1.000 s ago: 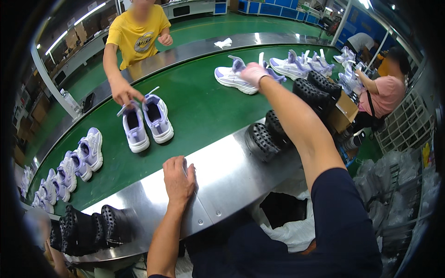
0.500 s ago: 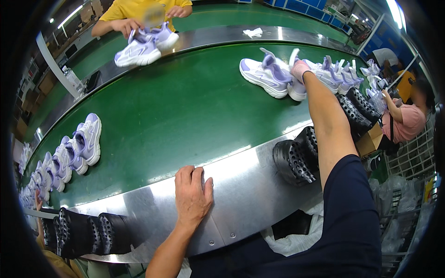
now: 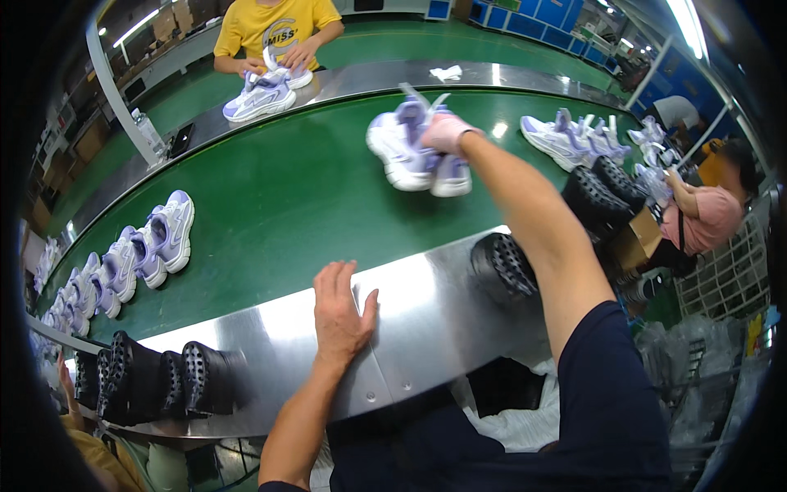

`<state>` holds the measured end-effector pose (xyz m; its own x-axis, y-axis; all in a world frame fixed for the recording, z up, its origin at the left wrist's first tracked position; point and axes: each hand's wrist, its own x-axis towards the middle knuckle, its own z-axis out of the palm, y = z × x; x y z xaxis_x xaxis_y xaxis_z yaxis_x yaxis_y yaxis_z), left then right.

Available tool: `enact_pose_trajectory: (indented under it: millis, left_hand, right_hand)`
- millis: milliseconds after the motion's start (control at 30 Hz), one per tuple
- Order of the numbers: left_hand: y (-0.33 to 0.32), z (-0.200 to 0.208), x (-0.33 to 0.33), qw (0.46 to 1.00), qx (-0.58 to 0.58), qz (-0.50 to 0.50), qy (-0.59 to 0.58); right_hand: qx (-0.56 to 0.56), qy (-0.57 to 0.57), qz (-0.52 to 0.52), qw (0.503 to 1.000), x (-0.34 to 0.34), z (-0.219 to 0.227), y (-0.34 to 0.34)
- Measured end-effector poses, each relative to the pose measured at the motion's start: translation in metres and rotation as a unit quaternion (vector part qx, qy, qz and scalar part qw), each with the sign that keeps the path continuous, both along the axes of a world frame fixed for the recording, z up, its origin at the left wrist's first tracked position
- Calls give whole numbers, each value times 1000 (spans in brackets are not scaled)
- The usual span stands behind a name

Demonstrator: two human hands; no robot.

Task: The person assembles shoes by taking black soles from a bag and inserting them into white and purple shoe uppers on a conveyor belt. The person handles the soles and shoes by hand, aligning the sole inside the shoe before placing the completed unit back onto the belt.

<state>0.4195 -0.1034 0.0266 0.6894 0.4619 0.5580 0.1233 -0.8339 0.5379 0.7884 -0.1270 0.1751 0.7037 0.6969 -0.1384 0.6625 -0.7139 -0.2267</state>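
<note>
My right hand (image 3: 447,134), in a pink glove, is closed on a pair of white and lavender sneakers (image 3: 402,148), gripped near their ankle openings. The pair is over the green belt (image 3: 279,213), slightly blurred; I cannot tell whether the soles touch it. My left hand (image 3: 340,307) lies bare on the metal ledge (image 3: 410,328), fingers stretched out and thumb apart, holding nothing. Beyond my right hand more sneakers (image 3: 557,143) stand in a row on the belt. Another row of sneakers (image 3: 170,230) runs along the left side.
Black perforated pieces (image 3: 201,377) stand on the ledge at left, and others (image 3: 504,266) sit beside my right forearm. Across the belt a person in yellow (image 3: 279,33) handles a sneaker pair (image 3: 261,97). At right, a person in pink (image 3: 711,215) sits near a cardboard box (image 3: 639,239).
My right hand has carried the sneaker pair leftward from the right-hand row. My left hand stays on the ledge. The person opposite has lowered their pair to the far ledge.
</note>
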Motion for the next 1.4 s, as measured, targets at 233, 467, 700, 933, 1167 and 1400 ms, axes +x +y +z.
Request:
enact_pose_trajectory:
  millis: [233, 467, 700, 933, 1167, 1400]
  left_hand:
    - [-13, 24, -47, 984, -154, 50, -70]
    - [-25, 25, -105, 938, -319, 82, -111]
    - [-47, 72, -167, 974, -108, 154, -125]
    - [-88, 103, -145, 988, 8, -4, -154]
    - [-107, 99, -131, 987, -14, -63, -144]
    - [-112, 126, -70, 818, -501, -226, -167]
  right_hand:
    - [70, 52, 103, 991, -217, -3, -33]
    - [344, -27, 170, 923, -289, -8, -150]
    - [249, -303, -165, 905, -134, 34, -350]
    - [68, -351, -144, 923, -123, -4, -342]
    - [82, -438, -96, 890, -129, 6, -343]
    - [396, 31, 38, 917, -262, 70, -308]
